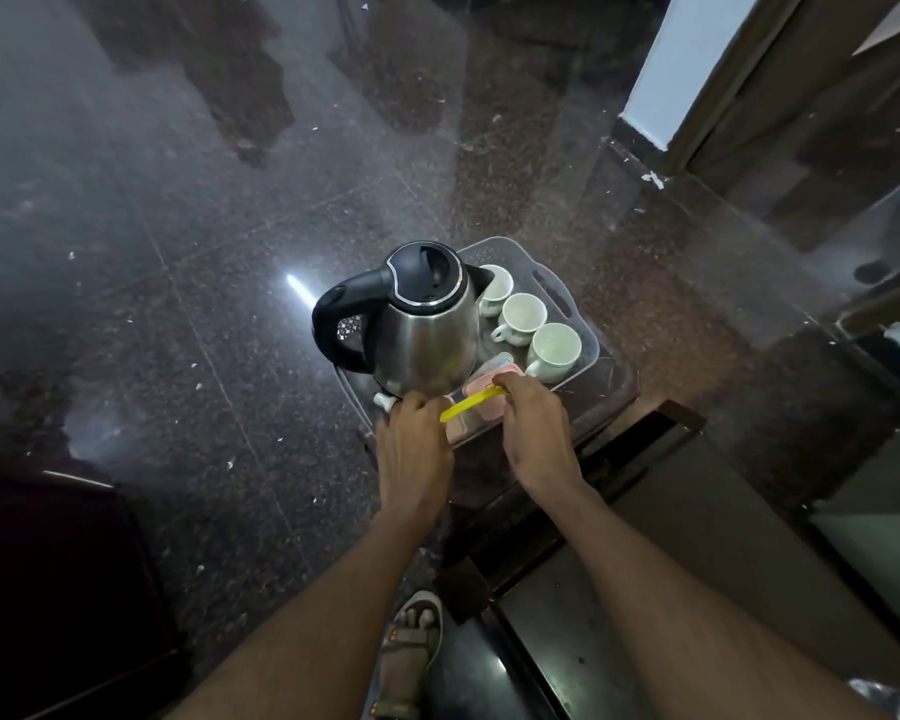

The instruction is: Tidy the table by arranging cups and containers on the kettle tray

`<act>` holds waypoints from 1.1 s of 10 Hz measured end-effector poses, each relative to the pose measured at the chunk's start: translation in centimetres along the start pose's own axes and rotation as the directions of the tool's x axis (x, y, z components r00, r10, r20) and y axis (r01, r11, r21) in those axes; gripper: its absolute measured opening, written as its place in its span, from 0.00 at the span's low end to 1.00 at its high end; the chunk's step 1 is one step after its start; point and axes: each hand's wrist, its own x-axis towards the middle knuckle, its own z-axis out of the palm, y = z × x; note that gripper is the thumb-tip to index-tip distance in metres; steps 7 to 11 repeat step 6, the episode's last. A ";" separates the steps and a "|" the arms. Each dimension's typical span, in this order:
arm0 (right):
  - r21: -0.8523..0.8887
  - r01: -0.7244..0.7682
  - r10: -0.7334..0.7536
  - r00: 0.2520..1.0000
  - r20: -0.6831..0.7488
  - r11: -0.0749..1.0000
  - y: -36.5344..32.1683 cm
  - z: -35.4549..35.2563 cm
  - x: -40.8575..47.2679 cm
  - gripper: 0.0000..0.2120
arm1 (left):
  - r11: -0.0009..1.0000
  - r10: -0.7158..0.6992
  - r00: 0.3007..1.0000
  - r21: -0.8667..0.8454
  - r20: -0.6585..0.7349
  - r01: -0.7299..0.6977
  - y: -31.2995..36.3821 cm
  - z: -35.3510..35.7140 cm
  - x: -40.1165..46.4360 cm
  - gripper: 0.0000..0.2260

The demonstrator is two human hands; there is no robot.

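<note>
A grey plastic tray (557,283) sits on a small dark table and carries a steel kettle (427,330) with a black lid and handle. Three white cups (523,311) stand in a row along the tray's right side. A clear container (481,407) with pink and blue sachets lies at the tray's near edge. A thin yellow sachet (471,403) stretches between my hands: my right hand (536,428) pinches its far end, and my left hand (414,444) holds its near end, fingers curled. A small white object (385,401) sits by my left knuckles.
The small dark table (614,392) stands on a glossy dark granite floor (204,252). A dark wooden cabinet (671,511) lies to the near right, a dark seat (48,563) to the near left. My sandalled foot (411,646) shows below.
</note>
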 end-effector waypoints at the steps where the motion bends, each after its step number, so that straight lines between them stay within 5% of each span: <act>1: 0.010 0.030 -0.030 0.999 -0.012 0.999 0.0 0.3 0.0 0.17 | 1.000 0.000 1.000 -0.011 0.028 0.001 -0.4 0.5 0.2 0.18; 4: 0.086 0.035 -0.036 0.999 0.017 0.996 0.8 0.5 -0.6 0.20 | 0.999 0.023 1.000 0.028 0.014 -0.023 -0.7 1.1 -0.1 0.18; 6: -0.001 -0.008 0.008 1.000 -0.016 1.000 2.2 -4.3 -2.7 0.25 | 0.991 0.127 0.984 0.057 -0.124 -0.121 -1.0 -1.2 -0.8 0.13; 11: -0.001 -0.008 0.008 1.000 -0.016 1.000 2.2 -4.3 -2.7 0.25 | 0.991 0.127 0.984 0.057 -0.124 -0.121 -1.0 -1.2 -0.8 0.13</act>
